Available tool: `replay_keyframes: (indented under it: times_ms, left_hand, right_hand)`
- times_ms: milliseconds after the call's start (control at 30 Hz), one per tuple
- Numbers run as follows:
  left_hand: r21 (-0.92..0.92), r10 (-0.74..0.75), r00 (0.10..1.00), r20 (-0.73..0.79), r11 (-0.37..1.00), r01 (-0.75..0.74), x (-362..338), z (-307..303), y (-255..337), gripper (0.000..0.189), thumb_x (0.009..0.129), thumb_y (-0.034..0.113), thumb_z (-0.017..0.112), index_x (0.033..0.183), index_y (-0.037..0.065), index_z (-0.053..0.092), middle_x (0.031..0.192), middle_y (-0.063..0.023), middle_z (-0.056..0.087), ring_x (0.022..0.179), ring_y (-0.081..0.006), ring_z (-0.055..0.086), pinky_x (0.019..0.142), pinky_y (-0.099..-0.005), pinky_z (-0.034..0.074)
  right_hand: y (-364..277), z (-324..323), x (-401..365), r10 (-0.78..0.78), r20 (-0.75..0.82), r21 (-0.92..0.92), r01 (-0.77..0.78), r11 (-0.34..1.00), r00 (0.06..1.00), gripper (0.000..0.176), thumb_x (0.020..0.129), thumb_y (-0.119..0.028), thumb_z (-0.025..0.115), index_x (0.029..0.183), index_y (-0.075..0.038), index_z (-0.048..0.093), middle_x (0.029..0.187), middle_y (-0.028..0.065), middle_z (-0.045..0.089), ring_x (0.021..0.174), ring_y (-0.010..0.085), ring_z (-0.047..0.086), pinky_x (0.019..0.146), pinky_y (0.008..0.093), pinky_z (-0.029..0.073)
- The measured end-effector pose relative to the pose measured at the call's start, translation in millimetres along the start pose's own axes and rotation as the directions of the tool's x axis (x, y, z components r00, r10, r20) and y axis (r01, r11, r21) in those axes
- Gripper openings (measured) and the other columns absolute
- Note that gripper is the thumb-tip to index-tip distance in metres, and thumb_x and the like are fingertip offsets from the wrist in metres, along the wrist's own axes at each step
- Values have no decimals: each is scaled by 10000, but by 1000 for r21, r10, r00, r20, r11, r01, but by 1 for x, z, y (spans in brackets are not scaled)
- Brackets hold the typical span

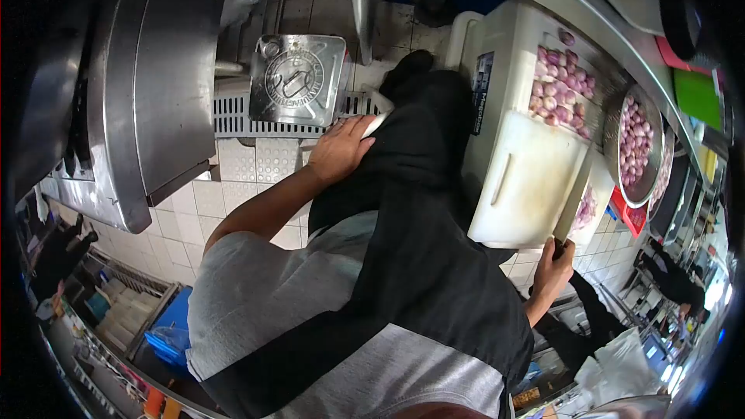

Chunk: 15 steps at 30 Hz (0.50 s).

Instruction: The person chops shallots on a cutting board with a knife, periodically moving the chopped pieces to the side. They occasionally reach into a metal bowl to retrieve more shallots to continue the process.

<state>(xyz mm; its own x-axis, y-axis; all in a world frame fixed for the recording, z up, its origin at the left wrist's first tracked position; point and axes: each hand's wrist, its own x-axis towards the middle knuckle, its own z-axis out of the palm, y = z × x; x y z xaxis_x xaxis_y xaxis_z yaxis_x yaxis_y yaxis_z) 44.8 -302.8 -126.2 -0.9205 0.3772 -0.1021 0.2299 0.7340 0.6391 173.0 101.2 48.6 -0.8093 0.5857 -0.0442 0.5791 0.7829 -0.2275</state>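
My left hand (341, 147) rests by my thigh, its fingers closed on a crumpled white cloth (376, 122). On the other side, my right hand (552, 270) grips the dark handle of a knife (574, 200). The knife's blade lies along the edge of a white cutting board (524, 186), which has a stained surface. Beyond the board is a heap of peeled shallots (560, 85). Pale purple shallot pieces (586, 208) sit in a white container just right of the blade.
A metal bowl (653, 195) of shallots stands at the right, near a red basket (627, 213). A large box labelled Megabox (479, 93) is beside my legs. A square metal tin (299, 77) stands by a floor grate (233, 116). Steel equipment (178, 70) fills the left.
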Motion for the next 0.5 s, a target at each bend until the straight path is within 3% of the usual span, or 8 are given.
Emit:
replay_keyframes:
  times_ms: [133,167,233,300,333,433,500]
  left_hand:
    - [58,114,992,-51,992,-111,8,-11,13,447,908,209,611,1312,43,514,1238,-163,549,1154,-346,537,969,-436,455]
    - [-2,248,959,-135,968,-251,17,-10,23,441,882,189,634,1284,36,534,1238,-161,545,1162,-346,527,977,-443,452]
    - [-105,490,815,-308,834,-541,48,-14,63,402,818,143,683,1191,20,598,1227,-163,545,1156,-356,530,993,-460,446]
    - [-195,610,634,-476,630,-752,78,-19,126,398,776,138,707,1150,27,628,1179,-143,574,1099,-332,571,969,-434,471]
    - [-212,681,573,-456,542,-813,90,-23,154,456,731,130,758,1154,20,627,1204,-141,581,1182,-333,535,955,-429,483]
    - [-59,827,417,-377,428,-902,120,-6,236,391,852,133,616,1223,12,590,1266,-150,557,1240,-313,503,1030,-453,433]
    - [-39,871,388,-301,395,-918,128,14,275,411,889,143,551,1278,12,558,1317,-155,536,1281,-304,478,1091,-473,368]
  right_hand:
    - [-12,-20,1,99,20,-73,-98,993,995,266,870,-143,636,1070,8,549,822,239,635,763,397,662,644,427,507]
    - [-9,-22,2,101,17,-75,-99,992,995,266,870,-143,636,1070,8,549,822,239,635,763,397,662,644,427,507]
    - [-3,-27,2,-88,-70,-148,77,986,994,254,868,-107,638,1090,-9,564,849,231,643,778,389,666,652,424,513]
    - [-20,-34,4,-97,-87,-201,78,976,991,253,869,-89,648,1102,-22,575,876,220,653,789,379,668,671,424,522]
    - [-21,-37,6,-152,-52,-212,138,967,987,254,873,-106,655,1105,-32,583,893,204,663,802,372,671,684,421,528]
    - [-29,-53,7,-271,-32,-327,247,912,962,278,872,-176,682,1110,-68,587,953,156,687,838,352,678,700,412,537]
    - [-36,-60,6,-193,0,-368,180,912,981,297,864,-235,696,1081,-80,565,958,139,680,821,345,676,673,423,530]
